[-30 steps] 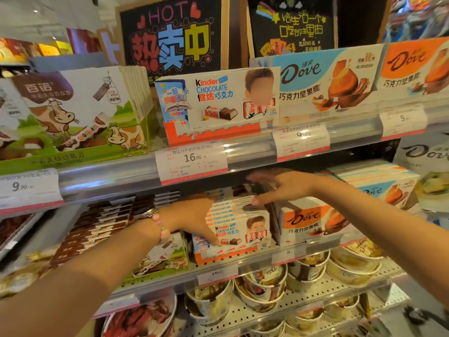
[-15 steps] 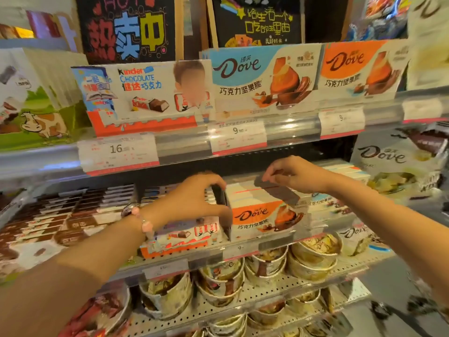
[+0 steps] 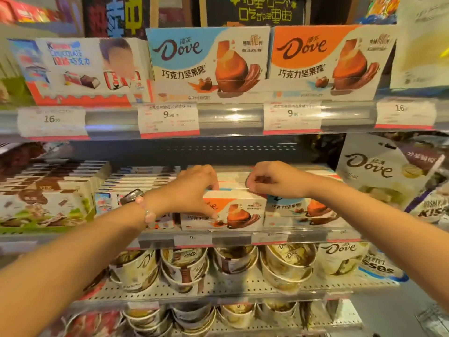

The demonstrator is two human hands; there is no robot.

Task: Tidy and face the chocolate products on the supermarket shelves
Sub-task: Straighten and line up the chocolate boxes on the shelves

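Observation:
An orange Dove box [image 3: 239,211] stands at the front of the middle shelf [image 3: 303,237], first of a row of like boxes. My left hand [image 3: 194,190] grips its left top corner, thumb down the front face. My right hand [image 3: 272,181] pinches the box tops at the right corner, where a blue Dove box [image 3: 298,210] adjoins. Kinder boxes [image 3: 136,183] lie left of my left wrist, partly hidden by it.
The upper shelf carries a Kinder box [image 3: 80,69], a blue Dove box [image 3: 206,62] and an orange Dove box [image 3: 330,62] above price tags. Brown-and-green chocolate boxes [image 3: 46,195] sit at left, Dove bags [image 3: 379,173] at right, Dove tubs [image 3: 286,263] below.
Both hands have moved from the Kinder stack to the orange Dove box row. The view has swung right, and the orange box now sits nearer the shelf front.

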